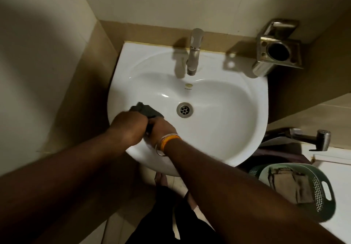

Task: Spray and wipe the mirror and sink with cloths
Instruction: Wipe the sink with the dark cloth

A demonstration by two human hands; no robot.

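Dark cloth (147,110), soft and limp, bunched on sink (218,148) bowl's left slope beside drain (184,110). Left hand (129,126) and right hand (161,127) fingers curled round it. Glazed basin likely slippery; grip bunched middle.

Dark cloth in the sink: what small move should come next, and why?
Probably sweep the dark cloth right, toward the drain. Both the left hand and right hand grip it against the left slope of the sink, so the basin's right side seems untouched.
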